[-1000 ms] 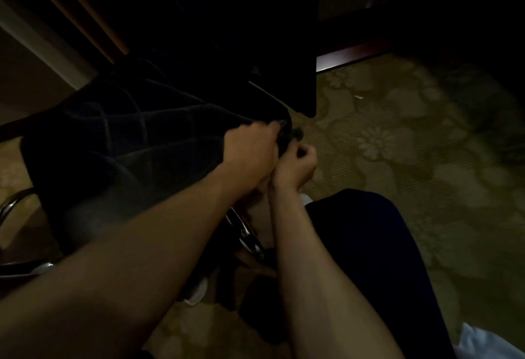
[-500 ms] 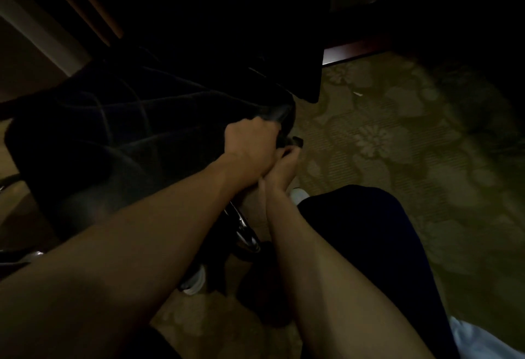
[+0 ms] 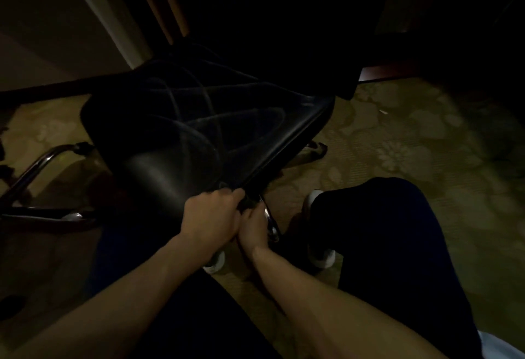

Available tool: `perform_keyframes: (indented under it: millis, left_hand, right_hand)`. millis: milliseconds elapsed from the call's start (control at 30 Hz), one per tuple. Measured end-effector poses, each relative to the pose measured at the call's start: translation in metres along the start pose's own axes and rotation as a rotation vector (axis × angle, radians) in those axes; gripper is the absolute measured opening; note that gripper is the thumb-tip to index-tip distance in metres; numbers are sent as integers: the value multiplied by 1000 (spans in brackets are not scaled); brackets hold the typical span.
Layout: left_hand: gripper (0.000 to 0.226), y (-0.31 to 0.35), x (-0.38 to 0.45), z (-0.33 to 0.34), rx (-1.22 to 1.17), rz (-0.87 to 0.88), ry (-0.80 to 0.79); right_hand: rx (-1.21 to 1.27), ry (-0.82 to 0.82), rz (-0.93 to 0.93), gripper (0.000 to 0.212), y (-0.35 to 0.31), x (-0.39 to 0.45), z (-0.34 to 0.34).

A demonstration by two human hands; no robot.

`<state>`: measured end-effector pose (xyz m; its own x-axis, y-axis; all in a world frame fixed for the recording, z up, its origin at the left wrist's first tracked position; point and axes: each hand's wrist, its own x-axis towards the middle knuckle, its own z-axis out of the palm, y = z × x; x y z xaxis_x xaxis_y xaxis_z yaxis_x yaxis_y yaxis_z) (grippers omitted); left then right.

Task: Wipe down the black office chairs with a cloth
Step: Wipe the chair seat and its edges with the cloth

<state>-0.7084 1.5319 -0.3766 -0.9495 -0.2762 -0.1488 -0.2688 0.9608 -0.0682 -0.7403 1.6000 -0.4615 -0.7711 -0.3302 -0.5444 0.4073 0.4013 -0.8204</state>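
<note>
Chair (image 3: 204,131) sits on patterned carpet (image 3: 412,145), seat tilted, near corner at both hands. Left hand (image 3: 211,220) curls over seat edge w/ dark cloth (image 3: 246,203) (barely visible). Right hand (image 3: 254,229) just below; grip can't tell. Chrome legs (image 3: 34,171) left, knee (image 3: 383,230) right.
</note>
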Motion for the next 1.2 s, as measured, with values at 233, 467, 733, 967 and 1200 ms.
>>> perform_keyframes:
  millis: [233,467,733,967,1200]
  left_hand:
    - [15,-22,-38,4,-18,-66,-38]
    - [10,-16,-41,-3,-185,-123,-120]
    - [20,-16,-41,12,-548,-325,35]
    - [14,1,-32,22,-745,-324,-13]
    - [18,33,-17,7,-750,-369,57]
  right_hand:
    - [-110,-115,113,40,9,-23,24]
    - [-192,114,-47,29,1,-44,5]
    - [-347,210,-367,18,-12,-57,-16]
    - [-471,274,-322,20,-13,-44,-35]
    - [-1006,491,-604,22,-29,-33,-72]
